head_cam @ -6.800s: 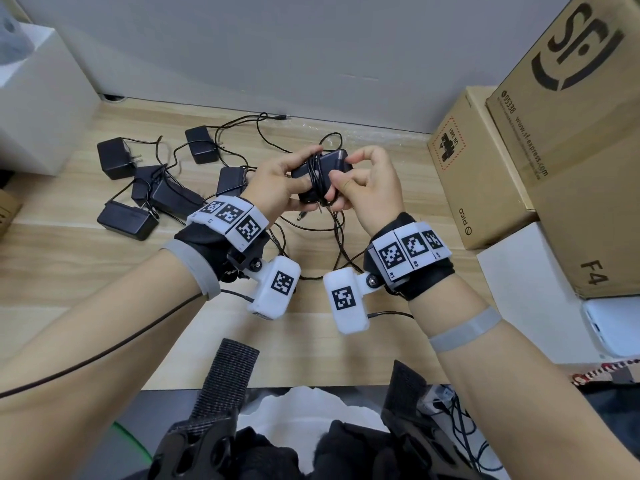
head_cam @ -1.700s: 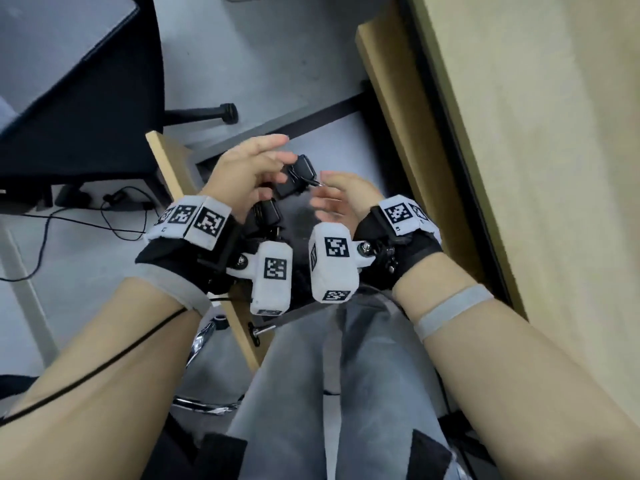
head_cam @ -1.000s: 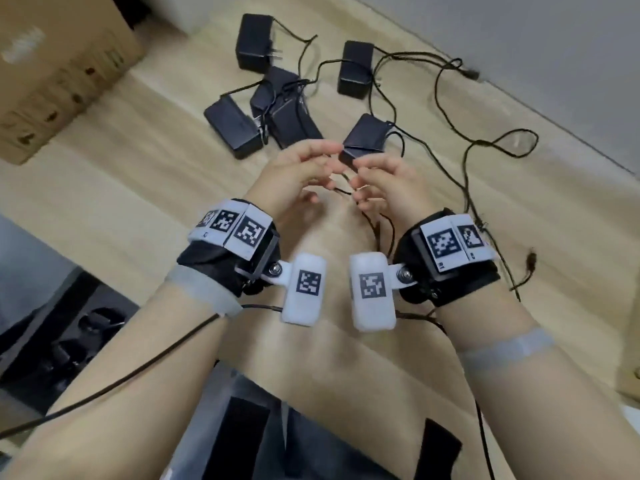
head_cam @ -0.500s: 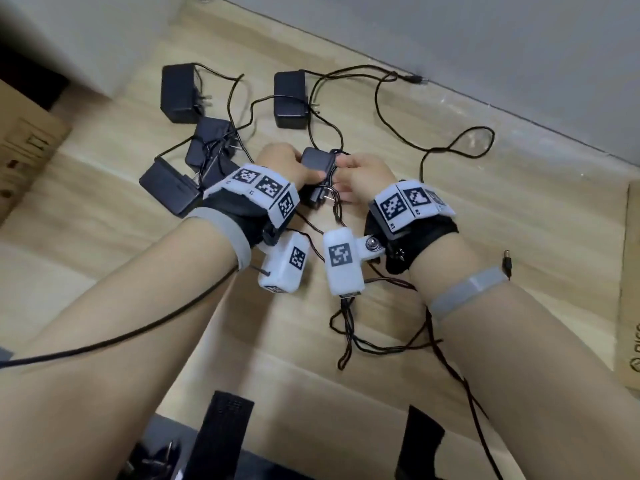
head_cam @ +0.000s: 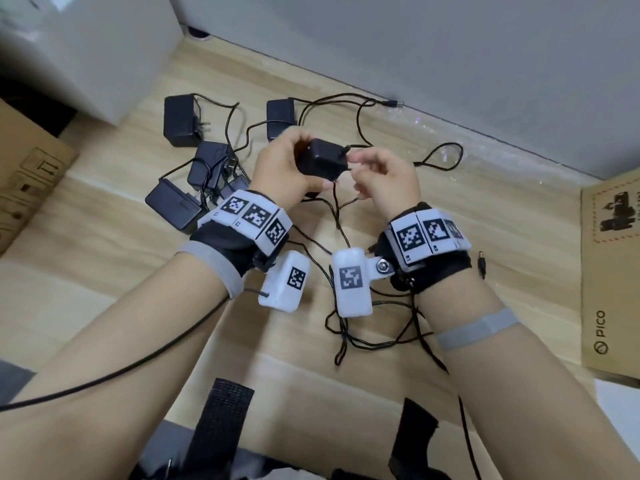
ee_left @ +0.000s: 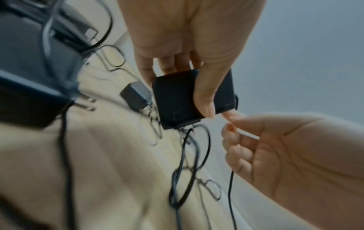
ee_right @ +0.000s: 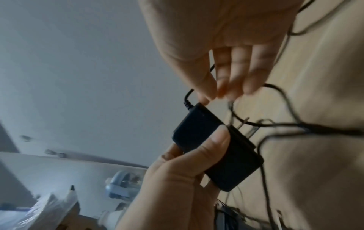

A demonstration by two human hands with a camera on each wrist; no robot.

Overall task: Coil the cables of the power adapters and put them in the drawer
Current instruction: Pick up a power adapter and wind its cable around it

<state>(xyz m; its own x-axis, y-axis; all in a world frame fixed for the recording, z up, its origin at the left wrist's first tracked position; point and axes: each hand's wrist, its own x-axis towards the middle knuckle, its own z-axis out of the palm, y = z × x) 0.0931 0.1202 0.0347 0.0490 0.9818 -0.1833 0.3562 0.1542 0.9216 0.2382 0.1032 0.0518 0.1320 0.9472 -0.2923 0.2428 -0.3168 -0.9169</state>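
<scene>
A light wooden desk (head_cam: 450,216) runs up to a grey wall at the far side. On its far left lie several black power adapters (head_cam: 180,121), perhaps five, their thin cables (head_cam: 360,341) straggling loose across the middle, and a cardboard box (head_cam: 609,278) lies flat at the right edge.

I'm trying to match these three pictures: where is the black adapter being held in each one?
Head: upper centre, adapter held above the desk by the left hand.
Left wrist: centre, under the thumb.
Right wrist: right of centre.
Shared landmark: the right hand pinching its cable.
</scene>
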